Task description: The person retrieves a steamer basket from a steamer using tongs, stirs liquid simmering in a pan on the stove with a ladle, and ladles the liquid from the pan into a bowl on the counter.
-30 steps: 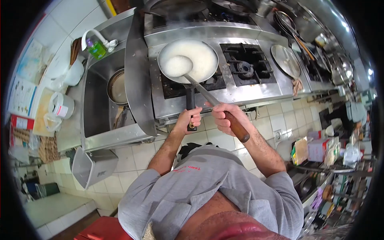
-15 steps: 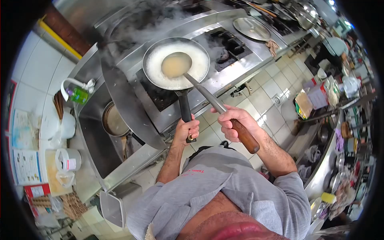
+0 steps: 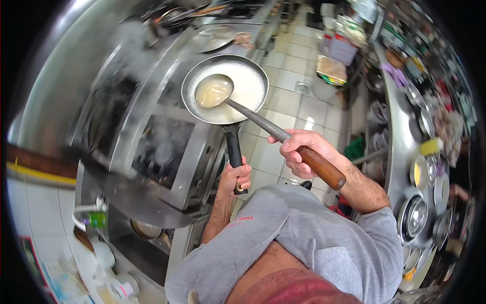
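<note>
A frying pan (image 3: 188,104) with a black handle holds a white, frothy liquid. My left hand (image 3: 236,180) is wrapped round the end of that handle, holding the pan up in front of me, off the stove. In my right hand (image 3: 306,152) is a ladle (image 3: 253,115) with a metal shaft and a wooden grip. Its bowl, full of pale cloudy liquid with some pieces in it, hangs over the left part of the pan. Whether the bowl touches the liquid I cannot tell.
Left of the pan runs a steaming stove (image 3: 172,152). A metal lid (image 3: 215,38) lies at its far end. A sink (image 3: 139,253) with another pan (image 3: 147,228) is at the lower left. Along the right stands a steel counter (image 3: 400,126) with several bowls. Tiled floor (image 3: 283,76) runs between.
My view has turned right, toward the aisle and the counter. The pan has come away from over the stove with the ladle. The ladle's bowl has shifted left within the pan.
</note>
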Action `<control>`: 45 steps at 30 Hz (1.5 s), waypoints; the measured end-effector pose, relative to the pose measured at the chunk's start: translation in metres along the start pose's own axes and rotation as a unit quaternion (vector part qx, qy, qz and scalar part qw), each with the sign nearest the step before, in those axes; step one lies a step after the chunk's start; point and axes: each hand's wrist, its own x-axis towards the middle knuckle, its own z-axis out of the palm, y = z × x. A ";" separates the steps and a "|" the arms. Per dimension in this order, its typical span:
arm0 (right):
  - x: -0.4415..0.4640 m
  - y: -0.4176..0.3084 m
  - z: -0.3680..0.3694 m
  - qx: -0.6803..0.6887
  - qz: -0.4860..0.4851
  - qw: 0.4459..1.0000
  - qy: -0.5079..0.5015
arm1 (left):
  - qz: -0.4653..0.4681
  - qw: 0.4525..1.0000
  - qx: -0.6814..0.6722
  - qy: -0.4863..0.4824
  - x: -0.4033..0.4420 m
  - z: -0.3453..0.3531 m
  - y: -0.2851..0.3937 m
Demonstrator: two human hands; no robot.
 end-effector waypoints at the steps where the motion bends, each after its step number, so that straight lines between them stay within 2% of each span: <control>1: -0.013 -0.004 -0.011 0.010 -0.018 1.000 0.015 | -0.018 1.000 -0.004 -0.019 0.013 0.009 -0.006; 10: -0.157 -0.035 -0.099 -0.001 -0.158 0.969 0.192 | -0.172 0.974 0.032 -0.147 0.126 0.119 -0.094; 14: -0.218 -0.050 -0.131 0.005 -0.229 0.945 0.233 | -0.223 0.952 0.051 -0.201 0.174 0.173 -0.134; 16: -0.256 -0.061 -0.145 0.055 -0.277 0.926 0.250 | -0.291 0.926 0.051 -0.237 0.206 0.210 -0.154; 22: -0.322 -0.069 -0.179 0.109 -0.385 0.880 0.256 | -0.379 0.873 0.105 -0.289 0.259 0.283 -0.194; 27: -0.359 -0.085 -0.179 0.179 -0.474 0.790 0.346 | -0.456 0.815 0.156 -0.322 0.302 0.332 -0.211; 33: -0.396 -0.105 -0.183 0.164 -0.615 0.699 0.326 | -0.533 0.745 0.191 -0.352 0.354 0.372 -0.222; 37: -0.427 -0.114 -0.185 0.161 -0.647 0.641 0.379 | -0.564 0.709 0.226 -0.357 0.375 0.388 -0.222; 41: -0.464 -0.107 -0.209 0.160 -0.660 0.591 0.436 | -0.572 0.698 0.239 -0.358 0.379 0.396 -0.223; 45: -0.515 -0.082 -0.253 0.187 -0.631 0.587 0.471 | -0.565 0.707 0.248 -0.344 0.371 0.393 -0.230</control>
